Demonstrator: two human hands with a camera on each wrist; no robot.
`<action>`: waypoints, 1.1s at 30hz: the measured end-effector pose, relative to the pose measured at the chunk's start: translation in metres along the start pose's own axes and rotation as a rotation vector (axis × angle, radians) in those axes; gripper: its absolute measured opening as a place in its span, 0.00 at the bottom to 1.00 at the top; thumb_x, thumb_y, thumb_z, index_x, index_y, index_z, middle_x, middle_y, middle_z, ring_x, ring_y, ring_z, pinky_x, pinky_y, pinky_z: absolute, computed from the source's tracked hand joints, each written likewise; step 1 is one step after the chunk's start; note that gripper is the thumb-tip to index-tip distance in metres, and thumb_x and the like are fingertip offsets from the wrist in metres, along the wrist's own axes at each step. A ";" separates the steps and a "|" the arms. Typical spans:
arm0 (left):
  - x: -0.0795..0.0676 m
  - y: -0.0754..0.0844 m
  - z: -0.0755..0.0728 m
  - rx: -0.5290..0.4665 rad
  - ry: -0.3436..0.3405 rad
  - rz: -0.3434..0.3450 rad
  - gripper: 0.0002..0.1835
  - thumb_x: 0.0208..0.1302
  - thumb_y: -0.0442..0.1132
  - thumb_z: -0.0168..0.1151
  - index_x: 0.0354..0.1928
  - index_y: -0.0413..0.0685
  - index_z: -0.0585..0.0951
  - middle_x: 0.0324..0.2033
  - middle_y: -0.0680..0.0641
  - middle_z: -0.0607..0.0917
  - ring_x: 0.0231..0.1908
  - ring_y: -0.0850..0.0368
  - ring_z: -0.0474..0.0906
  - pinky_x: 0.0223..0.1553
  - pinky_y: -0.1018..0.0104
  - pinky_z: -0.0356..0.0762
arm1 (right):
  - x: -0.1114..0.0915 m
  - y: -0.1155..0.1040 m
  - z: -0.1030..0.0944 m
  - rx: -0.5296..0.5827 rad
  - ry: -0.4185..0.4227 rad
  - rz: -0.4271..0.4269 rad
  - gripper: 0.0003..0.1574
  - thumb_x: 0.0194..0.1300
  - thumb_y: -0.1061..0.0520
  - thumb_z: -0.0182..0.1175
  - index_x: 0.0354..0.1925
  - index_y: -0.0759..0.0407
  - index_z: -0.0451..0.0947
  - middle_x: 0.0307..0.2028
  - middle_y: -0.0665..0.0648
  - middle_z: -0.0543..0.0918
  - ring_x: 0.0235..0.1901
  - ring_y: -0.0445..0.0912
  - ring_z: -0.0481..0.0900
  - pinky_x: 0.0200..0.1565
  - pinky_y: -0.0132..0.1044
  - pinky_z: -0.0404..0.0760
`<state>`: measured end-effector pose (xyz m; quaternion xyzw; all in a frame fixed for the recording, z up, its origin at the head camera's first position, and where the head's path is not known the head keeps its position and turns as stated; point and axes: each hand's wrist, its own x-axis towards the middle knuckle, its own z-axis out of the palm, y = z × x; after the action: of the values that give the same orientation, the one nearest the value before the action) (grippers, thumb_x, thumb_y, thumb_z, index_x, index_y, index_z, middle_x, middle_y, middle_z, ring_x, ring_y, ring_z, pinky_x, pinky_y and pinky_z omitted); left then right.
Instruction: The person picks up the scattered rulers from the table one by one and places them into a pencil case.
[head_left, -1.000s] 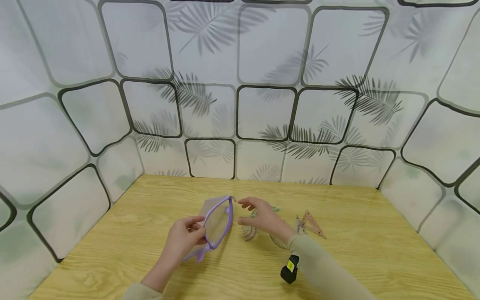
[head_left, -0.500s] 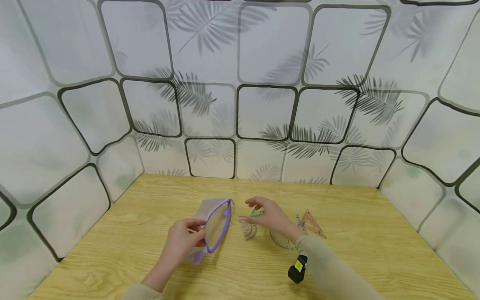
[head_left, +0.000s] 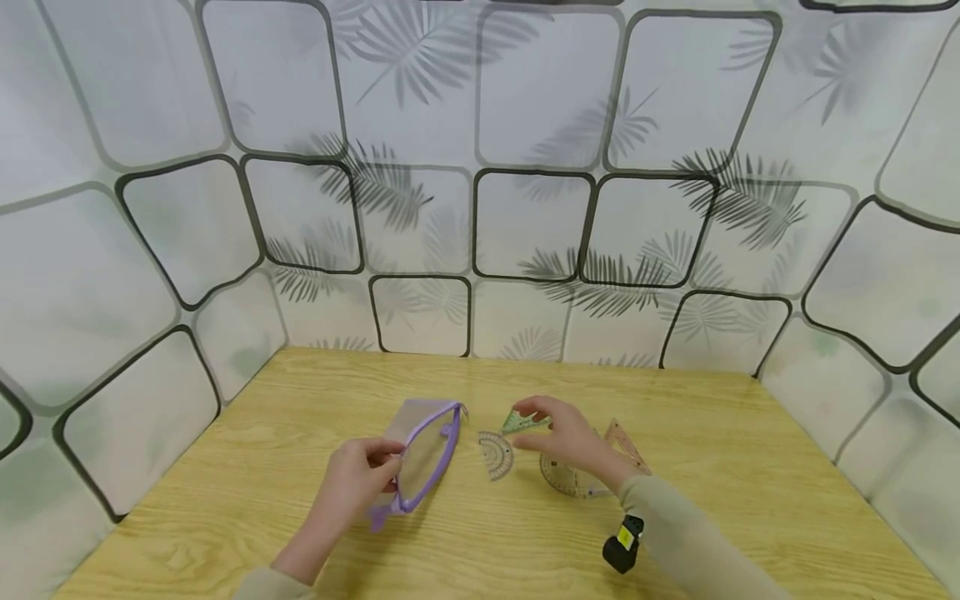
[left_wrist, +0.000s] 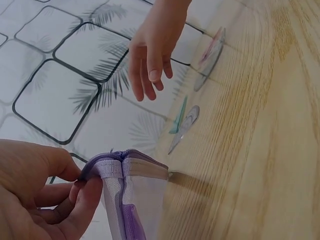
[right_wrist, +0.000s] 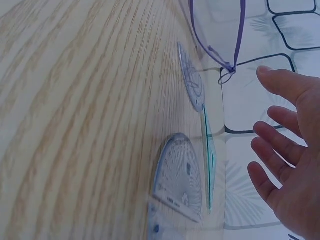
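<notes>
My left hand (head_left: 348, 479) pinches the rim of a purple-edged zip pouch (head_left: 424, 458) between thumb and fingers, and the pouch mouth gapes toward the right. In the left wrist view, the purple zip binding (left_wrist: 120, 156) passes between the fingertips. Hovering over the table, my right hand (head_left: 567, 429) has its fingers loosely spread and holds nothing. Near its fingertips lies a green set square (head_left: 517, 422), with a small clear protractor (head_left: 497, 456) just left of it. A larger protractor (head_left: 557, 477) lies below the right hand, partly hidden by the wrist.
An orange set square (head_left: 628, 443) lies beyond the right wrist, partly covered by it. Patterned curtain (head_left: 420, 317) walls stand behind the wooden table (head_left: 712, 483) and on both sides. A black camera (head_left: 622, 543) is strapped to the right wrist.
My right hand has drawn away from the pouch, moving right over the green set square. The left hand has shifted slightly left with the pouch, still holding its rim.
</notes>
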<state>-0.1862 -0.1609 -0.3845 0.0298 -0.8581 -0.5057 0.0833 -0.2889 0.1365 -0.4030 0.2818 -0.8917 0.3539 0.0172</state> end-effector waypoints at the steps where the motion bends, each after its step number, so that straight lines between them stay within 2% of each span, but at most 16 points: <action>1: 0.000 0.000 0.000 0.001 -0.001 0.008 0.13 0.59 0.26 0.59 0.45 0.31 0.85 0.28 0.42 0.85 0.23 0.58 0.83 0.25 0.71 0.88 | -0.001 0.001 -0.001 -0.002 0.001 -0.007 0.34 0.63 0.47 0.67 0.63 0.58 0.74 0.57 0.62 0.81 0.55 0.58 0.79 0.54 0.55 0.83; 5: -0.002 0.001 -0.001 0.013 -0.001 0.029 0.09 0.61 0.27 0.60 0.40 0.31 0.86 0.26 0.42 0.85 0.21 0.58 0.83 0.23 0.72 0.87 | -0.004 0.004 -0.003 -0.004 0.006 -0.017 0.34 0.63 0.47 0.67 0.63 0.57 0.74 0.57 0.62 0.81 0.54 0.58 0.78 0.52 0.55 0.82; 11: -0.004 0.003 -0.001 0.056 0.009 0.038 0.05 0.57 0.26 0.62 0.32 0.35 0.86 0.22 0.48 0.84 0.19 0.61 0.82 0.21 0.75 0.85 | -0.008 0.002 -0.008 0.017 0.002 0.038 0.33 0.63 0.48 0.67 0.64 0.56 0.74 0.57 0.62 0.81 0.54 0.57 0.78 0.51 0.53 0.82; 17: -0.007 0.005 -0.002 0.052 0.006 0.054 0.04 0.54 0.24 0.63 0.30 0.34 0.85 0.22 0.46 0.86 0.20 0.59 0.83 0.21 0.74 0.85 | -0.015 0.003 -0.015 0.038 -0.027 0.062 0.34 0.64 0.48 0.66 0.65 0.54 0.72 0.59 0.62 0.79 0.55 0.58 0.77 0.53 0.52 0.82; 25: -0.007 0.004 -0.002 0.084 0.005 0.078 0.06 0.52 0.23 0.63 0.31 0.35 0.86 0.24 0.45 0.88 0.22 0.60 0.83 0.23 0.74 0.85 | -0.022 0.006 -0.021 0.064 -0.017 0.079 0.32 0.64 0.48 0.66 0.65 0.50 0.73 0.59 0.62 0.79 0.56 0.58 0.77 0.54 0.52 0.81; 30: -0.007 0.003 -0.003 0.113 -0.012 0.081 0.10 0.53 0.23 0.62 0.36 0.35 0.87 0.24 0.47 0.87 0.22 0.59 0.82 0.23 0.73 0.85 | -0.024 0.010 -0.022 0.029 -0.006 0.090 0.33 0.63 0.46 0.67 0.64 0.51 0.73 0.58 0.61 0.80 0.54 0.56 0.78 0.52 0.48 0.81; 33: -0.007 0.001 -0.005 0.129 -0.027 0.079 0.12 0.54 0.24 0.61 0.41 0.35 0.87 0.25 0.48 0.87 0.23 0.60 0.83 0.23 0.72 0.85 | -0.025 0.014 -0.024 0.005 0.004 0.083 0.34 0.62 0.47 0.67 0.64 0.54 0.74 0.57 0.62 0.80 0.53 0.56 0.79 0.50 0.49 0.83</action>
<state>-0.1785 -0.1634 -0.3817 -0.0057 -0.8906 -0.4459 0.0894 -0.2789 0.1727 -0.3998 0.2439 -0.9017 0.3571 0.0038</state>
